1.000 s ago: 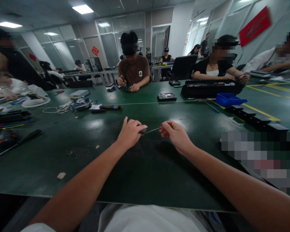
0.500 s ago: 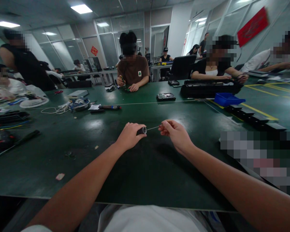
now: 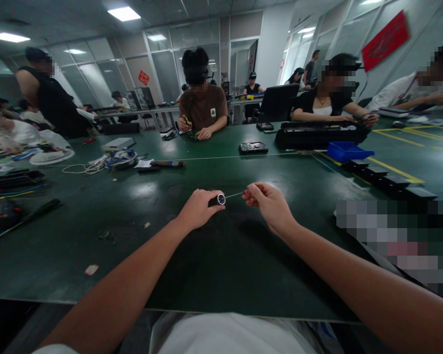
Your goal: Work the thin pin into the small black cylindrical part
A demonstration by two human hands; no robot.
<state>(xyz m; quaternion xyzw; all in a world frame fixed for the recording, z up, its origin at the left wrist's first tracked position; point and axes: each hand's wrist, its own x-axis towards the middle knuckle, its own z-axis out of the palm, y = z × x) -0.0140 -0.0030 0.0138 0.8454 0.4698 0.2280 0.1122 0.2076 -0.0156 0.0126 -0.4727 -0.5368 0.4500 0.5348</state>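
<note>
Fingertips of the right hand [image 3: 268, 204] pinch the far end of a thin rod [image 3: 234, 195], and the left hand [image 3: 196, 209] grips a dark tube [image 3: 216, 200], bright rim facing the rod. Both pieces are held above the green table [image 3: 206, 275]. A steady tube and a light, straight push or pull would suit best (whether the tip is inside, I cannot tell). Farther out lies a black device [image 3: 253, 147].
</note>
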